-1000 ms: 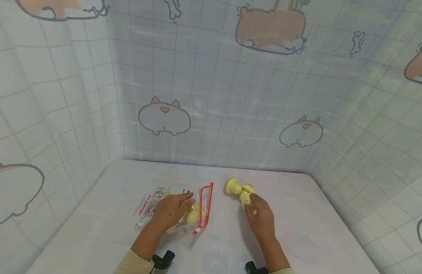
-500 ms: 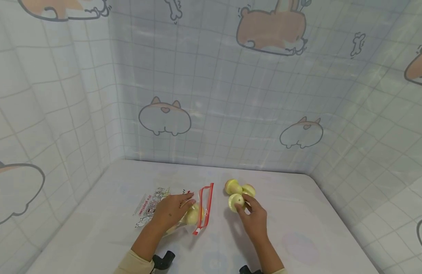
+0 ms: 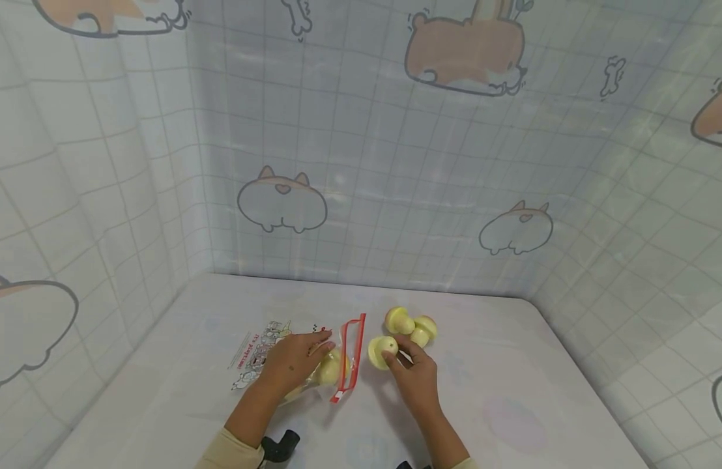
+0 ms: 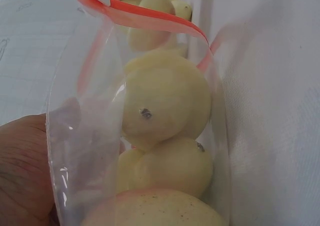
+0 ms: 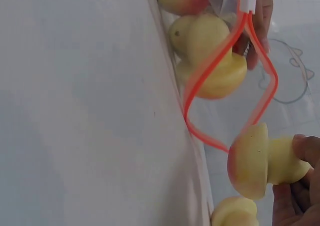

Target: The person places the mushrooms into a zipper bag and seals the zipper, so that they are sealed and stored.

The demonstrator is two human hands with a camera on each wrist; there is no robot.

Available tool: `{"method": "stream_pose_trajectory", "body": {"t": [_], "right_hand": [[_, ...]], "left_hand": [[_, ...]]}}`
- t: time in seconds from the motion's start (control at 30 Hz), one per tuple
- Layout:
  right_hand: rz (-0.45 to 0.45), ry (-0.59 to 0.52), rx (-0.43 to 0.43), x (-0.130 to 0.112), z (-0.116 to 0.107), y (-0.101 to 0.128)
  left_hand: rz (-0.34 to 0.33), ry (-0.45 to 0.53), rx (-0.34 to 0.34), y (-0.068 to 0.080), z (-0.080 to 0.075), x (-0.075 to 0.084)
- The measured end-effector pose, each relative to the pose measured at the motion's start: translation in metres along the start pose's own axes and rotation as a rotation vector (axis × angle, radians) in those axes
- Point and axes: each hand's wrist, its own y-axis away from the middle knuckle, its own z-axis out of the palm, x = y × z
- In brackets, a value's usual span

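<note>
A clear zip bag (image 3: 314,365) with a red seal (image 3: 349,357) lies on the white table (image 3: 502,417), its mouth facing right. Pale yellow toy mushrooms (image 4: 165,110) fill it. My left hand (image 3: 290,359) lies on top of the bag, fingers holding the upper film so the mouth (image 5: 230,75) gapes. My right hand (image 3: 412,372) pinches one yellow mushroom (image 3: 381,352) by its stem (image 5: 287,161), cap toward the bag, just right of the red seal. Two more mushrooms (image 3: 409,324) lie on the table behind the right hand.
Curtain walls (image 3: 361,163) printed with cartoon dogs close the table in at the back, left and right. Black wrist-camera mounts (image 3: 279,447) show at the bottom edge.
My right hand has lifted one mushroom out of the group of three and carried it left toward the bag's mouth. The left hand and the bag have stayed put.
</note>
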Motion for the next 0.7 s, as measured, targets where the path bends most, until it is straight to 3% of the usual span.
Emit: {"method": "stream_pose_trajectory", "body": {"t": [0.1,0.43,0.7], "right_hand": [[0.025,-0.022,-0.023,0.0,0.006,0.001],[0.081,-0.098,-0.073,0.034,0.022,-0.002],[0.142,-0.057,-0.084,0.038,0.028,-0.002]], "left_hand": [[0.003,-0.004,0.001,-0.001,0.0,0.0],[0.002,-0.004,0.006,-0.001,0.002,0.0],[0.009,-0.011,0.014,-0.003,0.001,-0.001]]}}
